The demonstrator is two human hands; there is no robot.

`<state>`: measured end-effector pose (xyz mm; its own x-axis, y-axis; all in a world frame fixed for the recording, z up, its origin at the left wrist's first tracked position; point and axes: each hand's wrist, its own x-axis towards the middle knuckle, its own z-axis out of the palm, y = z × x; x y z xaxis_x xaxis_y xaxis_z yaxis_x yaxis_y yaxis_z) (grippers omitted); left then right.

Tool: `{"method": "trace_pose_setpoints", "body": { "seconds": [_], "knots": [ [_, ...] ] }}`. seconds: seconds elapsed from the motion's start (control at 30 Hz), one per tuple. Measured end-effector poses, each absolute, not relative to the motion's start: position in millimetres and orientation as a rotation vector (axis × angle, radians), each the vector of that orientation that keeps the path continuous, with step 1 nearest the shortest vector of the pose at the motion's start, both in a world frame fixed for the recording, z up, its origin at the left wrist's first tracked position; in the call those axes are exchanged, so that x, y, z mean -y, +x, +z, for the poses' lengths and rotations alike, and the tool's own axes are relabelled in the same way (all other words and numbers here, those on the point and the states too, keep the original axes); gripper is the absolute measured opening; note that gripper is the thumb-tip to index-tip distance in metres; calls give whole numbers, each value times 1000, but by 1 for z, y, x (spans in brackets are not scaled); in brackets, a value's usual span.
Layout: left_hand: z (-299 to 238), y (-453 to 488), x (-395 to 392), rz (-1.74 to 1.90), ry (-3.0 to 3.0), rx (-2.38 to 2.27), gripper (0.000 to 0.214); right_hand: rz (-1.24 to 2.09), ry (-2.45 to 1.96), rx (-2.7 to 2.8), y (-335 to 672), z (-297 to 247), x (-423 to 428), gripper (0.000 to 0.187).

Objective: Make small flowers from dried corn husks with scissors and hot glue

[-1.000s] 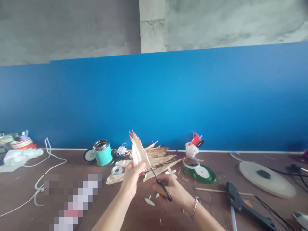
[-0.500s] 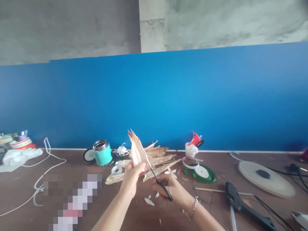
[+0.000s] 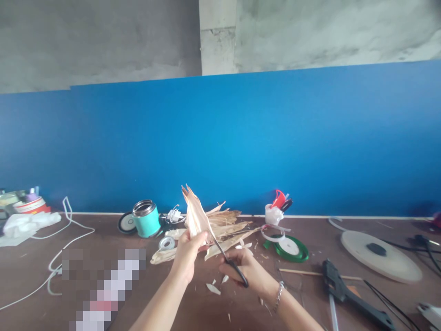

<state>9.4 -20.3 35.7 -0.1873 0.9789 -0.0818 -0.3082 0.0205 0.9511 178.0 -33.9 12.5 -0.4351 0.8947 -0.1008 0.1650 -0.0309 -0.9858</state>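
My left hand pinches a pale dried corn husk, which stands up above the thumb with its torn tips pointing away. Black-handled scissors are in my right hand, their blades reaching to the husk's right edge beside my left thumb. Whether the blades are closed on the husk I cannot tell. Behind both hands lies a pile of dried husks. Small cut pale pieces are scattered on the brown table below the hands.
A turquoise jar, open at the top, and a roll of tape stand left of the husks. To the right are green ribbon, a white cup with pens, a black glue gun and a round pale disc. A white cable trails at left.
Almost nothing differs. The husk and my left hand have shifted very slightly left, and the scissors' handle has moved a touch to the right.
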Motion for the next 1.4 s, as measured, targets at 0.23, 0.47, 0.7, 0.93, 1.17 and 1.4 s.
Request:
{"method": "trace_pose_setpoints", "body": {
  "seconds": [0.23,0.47,0.7,0.93,1.17,1.4],
  "knots": [
    [34,9,19,1447,842,-1105,31,1543,-1128,1624,180,17,35,23],
    [33,9,19,1438,841,-1101,31,1507,-1123,1665,180,16,34,22],
    [34,8,19,1440,823,-1098,31,1466,-1156,1680,180,16,34,22],
    [35,9,21,1440,824,-1112,30,1442,-1142,1696,180,16,33,22],
    [45,4,21,1438,716,-1033,35,1471,-1144,1734,183,13,33,18],
    [39,6,18,1527,688,-1025,31,1459,-1190,1789,182,14,34,15]
  ]
}}
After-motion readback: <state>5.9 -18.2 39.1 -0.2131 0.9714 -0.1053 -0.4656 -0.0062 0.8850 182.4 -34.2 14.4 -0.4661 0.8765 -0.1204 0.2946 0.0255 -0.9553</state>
